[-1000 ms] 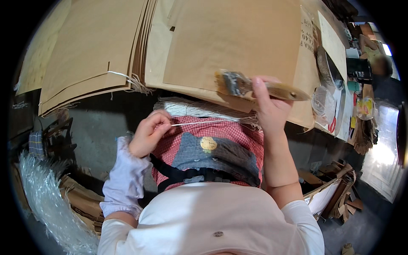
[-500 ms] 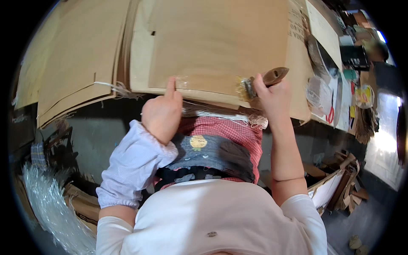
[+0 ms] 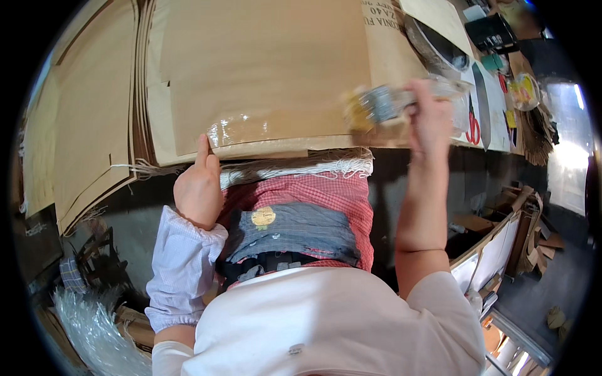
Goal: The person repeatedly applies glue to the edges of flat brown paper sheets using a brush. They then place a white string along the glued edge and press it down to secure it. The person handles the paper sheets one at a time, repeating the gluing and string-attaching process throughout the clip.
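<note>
My left hand (image 3: pixel 199 188) stretches its index finger onto the near-left edge of a brown kraft paper sheet (image 3: pixel 269 69), the other fingers curled and holding nothing. A shiny wet patch (image 3: pixel 241 128) lies on the sheet just right of that fingertip. My right hand (image 3: pixel 431 122) is closed around a brush (image 3: pixel 376 105) with yellowish bristles and a metal ferrule. Motion blurs the brush, which is over the sheet's near-right part; whether its bristles touch the paper I cannot tell.
Another stack of brown paper (image 3: pixel 94 119) lies at left. White strings (image 3: pixel 313 169) hang along the near edge. At right are a dark-filled basin (image 3: pixel 439 47), red-handled scissors (image 3: pixel 473 128) and a long blade (image 3: pixel 481 103). Clear plastic strands (image 3: pixel 94 332) stand at lower left.
The brush has swung round in my right hand, its handle now pointing right. The shiny patch on the paper is wider and brighter. The view has shifted, so the table stands further left.
</note>
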Tool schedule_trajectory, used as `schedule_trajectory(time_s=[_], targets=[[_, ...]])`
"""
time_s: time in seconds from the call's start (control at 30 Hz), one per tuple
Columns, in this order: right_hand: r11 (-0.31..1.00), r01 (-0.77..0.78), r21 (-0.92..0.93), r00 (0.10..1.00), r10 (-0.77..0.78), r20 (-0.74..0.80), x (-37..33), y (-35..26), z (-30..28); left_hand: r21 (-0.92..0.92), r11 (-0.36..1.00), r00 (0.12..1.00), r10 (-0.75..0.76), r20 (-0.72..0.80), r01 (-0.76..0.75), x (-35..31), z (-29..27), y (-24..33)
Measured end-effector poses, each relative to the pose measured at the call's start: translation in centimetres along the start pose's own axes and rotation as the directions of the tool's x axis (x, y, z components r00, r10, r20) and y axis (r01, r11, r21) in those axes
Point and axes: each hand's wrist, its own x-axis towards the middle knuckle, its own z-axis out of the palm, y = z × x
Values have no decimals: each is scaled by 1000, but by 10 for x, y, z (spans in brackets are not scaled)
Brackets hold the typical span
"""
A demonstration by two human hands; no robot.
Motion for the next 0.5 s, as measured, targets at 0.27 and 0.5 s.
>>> schedule_trajectory(time_s=[0.27,0.5], targets=[[159,433,-887,791,-538,290,68,44,-139,-269,963,999,30,-12,-32,-3,-9,-14],[858,314,-408,846,-57,530,-71,18,-17,-943,332,989,133,65,17,-40,-90,-7]])
